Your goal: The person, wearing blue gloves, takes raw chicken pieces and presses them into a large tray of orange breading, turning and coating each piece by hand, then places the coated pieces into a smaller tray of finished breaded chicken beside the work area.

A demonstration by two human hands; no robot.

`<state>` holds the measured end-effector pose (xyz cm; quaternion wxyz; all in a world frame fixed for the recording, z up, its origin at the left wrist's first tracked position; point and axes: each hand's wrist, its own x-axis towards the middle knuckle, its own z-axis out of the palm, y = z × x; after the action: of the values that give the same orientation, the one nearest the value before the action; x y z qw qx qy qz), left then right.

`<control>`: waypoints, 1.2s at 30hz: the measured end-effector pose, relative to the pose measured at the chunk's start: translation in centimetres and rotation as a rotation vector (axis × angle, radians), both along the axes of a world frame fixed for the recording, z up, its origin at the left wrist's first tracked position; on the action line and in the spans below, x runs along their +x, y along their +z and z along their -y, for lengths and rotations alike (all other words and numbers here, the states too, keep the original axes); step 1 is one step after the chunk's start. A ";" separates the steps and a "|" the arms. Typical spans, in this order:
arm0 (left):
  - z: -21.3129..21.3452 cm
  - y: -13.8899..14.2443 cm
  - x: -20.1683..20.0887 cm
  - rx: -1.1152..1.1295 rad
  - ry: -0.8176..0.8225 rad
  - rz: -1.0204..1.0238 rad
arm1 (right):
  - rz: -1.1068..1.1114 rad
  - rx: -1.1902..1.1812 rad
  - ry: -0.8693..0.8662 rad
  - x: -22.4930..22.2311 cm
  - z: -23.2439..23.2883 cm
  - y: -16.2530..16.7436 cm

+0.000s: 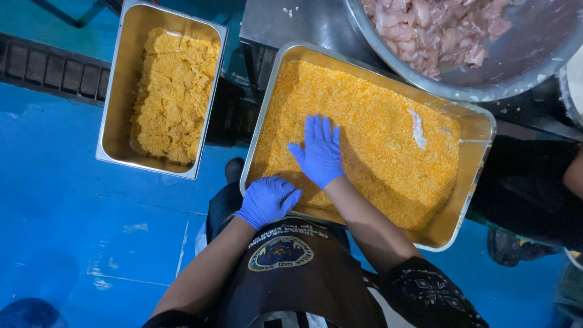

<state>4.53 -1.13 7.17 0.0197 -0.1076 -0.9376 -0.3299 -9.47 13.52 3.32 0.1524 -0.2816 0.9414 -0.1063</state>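
Left grip (267,200) curled on tray rim (255,182), right grip (319,152) spread flat on orange crumbs (376,140)

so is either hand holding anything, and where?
Left hand grips the near rim of the crumb tray. Right hand lies flat, fingers spread, on the orange crumbs; it holds nothing.

place: commercial kitchen | signs: steel trays of orange crumbs (364,140), steel bowl of raw chicken (516,67), blue floor (61,212)
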 end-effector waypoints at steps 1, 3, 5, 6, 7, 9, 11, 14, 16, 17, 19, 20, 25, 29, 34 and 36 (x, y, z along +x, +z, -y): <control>0.0 0.0 0.0 0.013 0.005 -0.009 | -0.088 -0.043 0.011 0.1 0.3 0.0; -0.1 0.0 0.0 0.034 0.000 0.009 | 0.014 0.010 0.027 0.4 0.5 -0.2; 0.1 0.1 0.0 0.042 -0.019 0.063 | 0.058 0.008 0.025 0.8 0.5 -0.6; 0.2 0.0 -0.2 0.057 0.002 0.010 | 0.054 -0.020 0.024 0.8 0.4 -0.8; 0.1 0.1 -0.1 0.078 0.018 -0.027 | 0.067 -0.042 0.018 1.4 0.2 -1.1; 0.2 0.2 -0.1 0.082 0.027 -0.056 | 0.014 -0.044 0.129 2.2 0.1 -1.7; 0.2 0.5 -0.1 0.061 0.021 -0.032 | 0.029 -0.046 0.159 2.6 0.1 -2.4; 0.2 1.0 -0.2 0.164 0.012 -0.083 | -0.009 0.017 0.195 3.5 0.1 -3.2; 0.4 1.3 -0.4 0.144 -0.021 -0.016 | -0.321 0.150 0.366 4.2 -0.1 -3.5; 0.5 1.5 -0.4 0.136 -0.039 0.019 | -0.240 0.083 0.342 4.5 -0.3 -3.5; 0.6 1.6 -0.7 0.225 -0.028 -0.056 | -0.090 -0.057 0.307 4.7 -0.6 -3.4; 0.7 1.7 -0.5 0.272 -0.025 -0.083 | -0.076 -0.053 0.323 4.8 -0.7 -3.2; 0.7 1.2 -0.6 0.185 -0.030 -0.031 | 0.075 -0.124 0.416 1.8 -0.5 -1.3; 0.7 0.9 -0.3 0.109 -0.055 0.070 | 0.018 -0.264 0.129 -3.0 -0.9 0.9; 1.0 1.0 -0.1 0.098 -0.031 0.093 | 0.164 -0.106 -0.013 -5.4 -0.3 2.2; 1.2 1.1 0.0 0.086 -0.037 0.126 | 0.009 -0.218 0.222 -5.7 0.3 2.2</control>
<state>4.52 -2.30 8.28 -0.0406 -0.1031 -0.9198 -0.3764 -15.15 13.22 5.56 0.1362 -0.3983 0.8866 -0.1917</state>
